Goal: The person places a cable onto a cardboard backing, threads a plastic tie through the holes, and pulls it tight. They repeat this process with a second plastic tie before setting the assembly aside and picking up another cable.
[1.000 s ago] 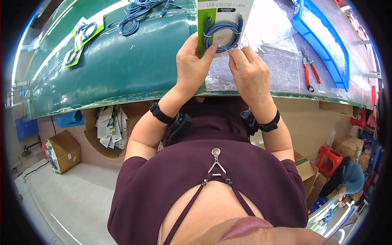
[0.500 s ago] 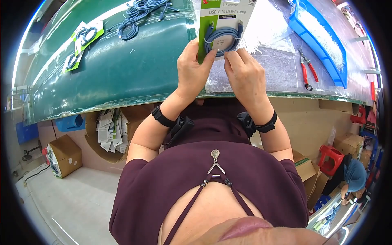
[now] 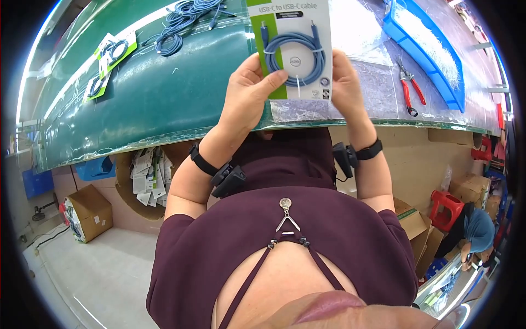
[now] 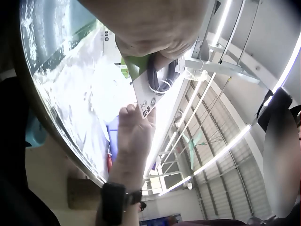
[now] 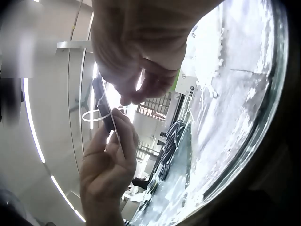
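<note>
Packaged cable held at the far edge of the work surface, head view, twelve o'clock at the top. The central item, an upright rectangular white-and-green card point(image 3: 323, 33) printed "USB-C to USB-C cable", is held up between the two hands. It bears a round coil of blue cable point(image 3: 272, 45) with both plugs pointing up; a thin white tie point(image 3: 298, 82) hangs from the coil's six o'clock. The left hand point(image 3: 246, 96) grips the card at its eight o'clock, thumb over the front of the coil, the other fingers behind. The right hand point(image 3: 348, 88) holds the edge at four o'clock; the left wrist view shows its fingers curled in around a corner, with little opening between them.

Around the card, at nine o'clock, smaller green-and-white packaged cables point(image 3: 116, 50) lie on a glossy green mat point(image 3: 181, 93); between nine and ten lies a tangle of loose blue cables point(image 3: 183, 21). At three o'clock stands a long blue plastic tray point(image 3: 419, 48) of thin white strands point(image 3: 433, 46); nearer, toward four, lie red-handled metal cutters point(image 3: 406, 90), jaws upward. Below the surface, a brown carton point(image 3: 127, 183) of printed cards point(image 3: 150, 175) stands between seven and eight o'clock, and a red plastic stool point(image 3: 446, 209) between four and five.
</note>
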